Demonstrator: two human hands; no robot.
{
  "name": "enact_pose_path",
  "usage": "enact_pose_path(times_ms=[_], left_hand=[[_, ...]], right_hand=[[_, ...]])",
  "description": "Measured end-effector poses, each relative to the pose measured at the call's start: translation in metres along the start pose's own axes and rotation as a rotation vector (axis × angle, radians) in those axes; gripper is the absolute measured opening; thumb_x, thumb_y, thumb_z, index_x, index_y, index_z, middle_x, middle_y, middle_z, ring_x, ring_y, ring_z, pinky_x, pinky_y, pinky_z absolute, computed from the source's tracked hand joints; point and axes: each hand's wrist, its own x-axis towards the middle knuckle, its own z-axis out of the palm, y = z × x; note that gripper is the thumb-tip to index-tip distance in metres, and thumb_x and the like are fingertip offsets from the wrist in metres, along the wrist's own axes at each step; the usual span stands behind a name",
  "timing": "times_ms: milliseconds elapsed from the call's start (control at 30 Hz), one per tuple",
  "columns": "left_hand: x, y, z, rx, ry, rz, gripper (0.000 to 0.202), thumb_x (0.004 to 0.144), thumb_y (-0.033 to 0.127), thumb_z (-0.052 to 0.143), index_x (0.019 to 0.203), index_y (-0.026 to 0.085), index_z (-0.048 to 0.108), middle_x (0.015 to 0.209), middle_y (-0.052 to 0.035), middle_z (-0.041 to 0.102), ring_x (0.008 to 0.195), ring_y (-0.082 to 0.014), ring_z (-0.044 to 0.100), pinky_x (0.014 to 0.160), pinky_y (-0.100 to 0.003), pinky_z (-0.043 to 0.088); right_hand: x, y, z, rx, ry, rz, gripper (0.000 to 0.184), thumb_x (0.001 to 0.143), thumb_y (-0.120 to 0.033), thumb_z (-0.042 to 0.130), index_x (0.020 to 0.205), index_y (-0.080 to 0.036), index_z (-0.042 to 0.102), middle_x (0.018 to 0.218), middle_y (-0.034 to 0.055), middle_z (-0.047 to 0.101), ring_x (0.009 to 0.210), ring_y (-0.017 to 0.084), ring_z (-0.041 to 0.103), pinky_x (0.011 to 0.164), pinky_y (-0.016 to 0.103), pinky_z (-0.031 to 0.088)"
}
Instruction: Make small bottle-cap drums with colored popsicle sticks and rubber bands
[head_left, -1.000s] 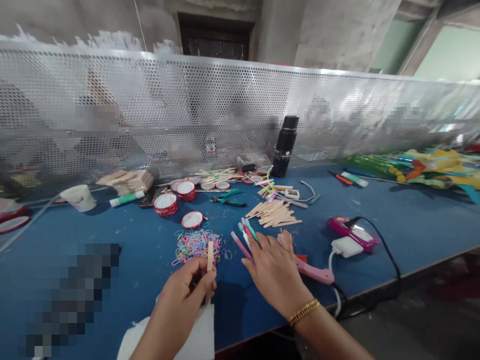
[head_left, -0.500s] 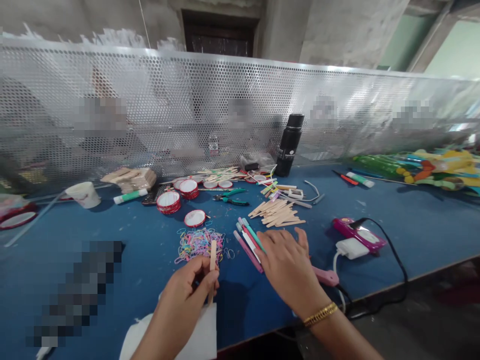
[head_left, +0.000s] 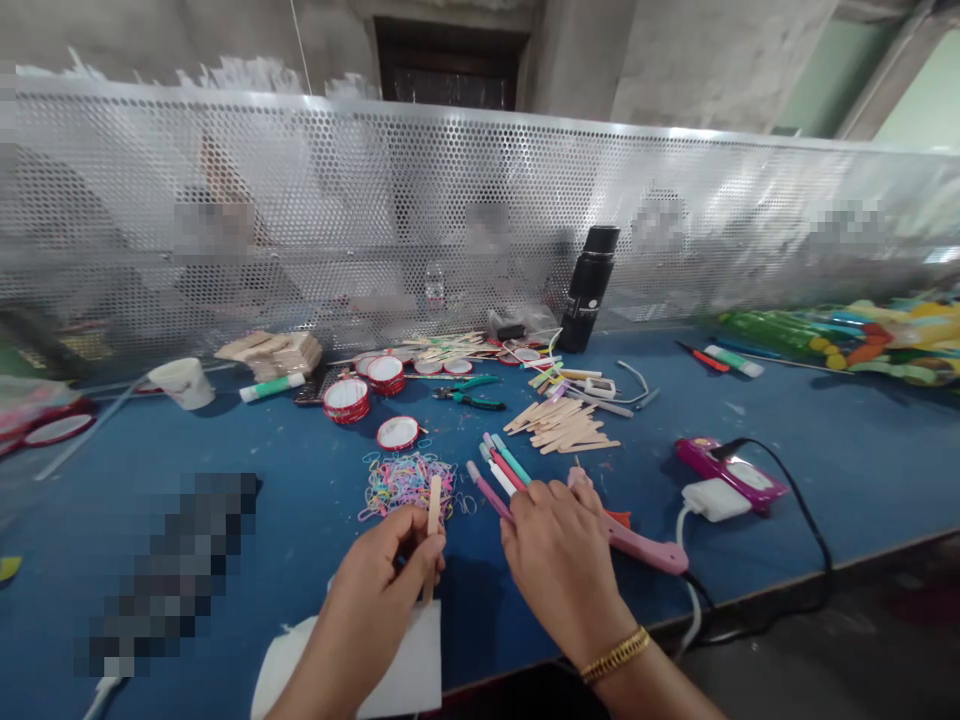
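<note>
My left hand (head_left: 390,570) pinches a wooden craft stick (head_left: 435,500) upright between thumb and fingers. A white sheet (head_left: 412,660) lies beneath that wrist. Just beyond the fingers spreads a pile of small coloured rubber bands (head_left: 409,480). My right hand (head_left: 562,560), with a gold bracelet, is closed over the lower ends of several coloured pens (head_left: 510,460); its fingertips are hidden, so what it grips does not show. Beside its outer edge lies a pink corded tool, seemingly a glue gun (head_left: 649,548), partly covered by the hand.
Craft sticks (head_left: 566,425) lie beyond the pens. Farther back are tape rolls (head_left: 346,400), pliers (head_left: 472,395), a black bottle (head_left: 591,290) and a paper cup (head_left: 182,383). A magenta device (head_left: 731,472) with cords sits at right. A perforated metal screen (head_left: 337,200) borders the table.
My right hand has moved left and nearer me, its fingers drawing in, uncovering more of the pink tool. My left hand still holds the craft stick. The view has shifted slightly.
</note>
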Motion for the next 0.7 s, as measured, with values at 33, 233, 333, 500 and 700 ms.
enact_pose_path(times_ms=[33,233,333,500,700], left_hand=[[0.000,0.000,0.000,0.005,0.008,0.004,0.028,0.096,0.044,0.051,0.079,0.022,0.056,0.071,0.0006,0.061,0.067,-0.0181,0.056,0.067,-0.030,0.042],[0.004,-0.010,-0.001,-0.130,0.176,0.076,0.035,0.102,0.050,0.043,0.085,0.022,0.056,0.075,0.0002,0.057,0.070,-0.0179,0.054,0.067,-0.031,0.043],[0.004,-0.012,-0.001,-0.214,0.217,0.085,0.034,0.102,0.051,0.044,0.088,0.022,0.055,0.075,0.0010,0.056,0.068,-0.0170,0.053,0.065,-0.030,0.045],[0.002,-0.007,0.000,-0.294,0.274,0.063,0.032,0.097,0.053,0.052,0.093,0.022,0.057,0.063,0.0044,0.053,0.056,-0.0144,0.047,0.053,-0.026,0.038],[0.001,-0.004,-0.001,-0.399,0.096,0.033,0.034,0.092,0.053,0.062,0.096,0.019,0.062,0.067,0.0006,0.064,0.056,-0.0145,0.055,0.054,-0.025,0.044]], right_hand=[[0.001,0.001,-0.002,-0.009,0.018,0.011,0.010,0.087,-0.017,0.069,0.078,-0.020,0.065,0.078,0.0067,0.066,0.081,0.029,0.062,0.095,0.052,0.042],[-0.002,0.005,-0.018,0.261,0.194,0.069,0.011,0.098,-0.025,0.058,0.087,-0.022,0.058,0.077,0.0021,0.063,0.075,0.024,0.062,0.083,0.042,0.044],[-0.009,0.005,-0.019,0.489,0.170,0.050,0.011,0.102,-0.028,0.054,0.092,-0.022,0.056,0.078,0.0000,0.065,0.071,0.020,0.063,0.078,0.037,0.045],[-0.013,0.001,-0.015,0.813,0.227,0.231,0.016,0.103,-0.030,0.055,0.116,-0.023,0.059,0.081,-0.0006,0.067,0.069,0.017,0.064,0.067,0.030,0.047],[-0.021,-0.038,-0.018,1.472,0.242,0.310,0.018,0.105,-0.035,0.052,0.107,-0.026,0.069,0.079,-0.0006,0.067,0.071,0.013,0.065,0.064,0.023,0.053]])
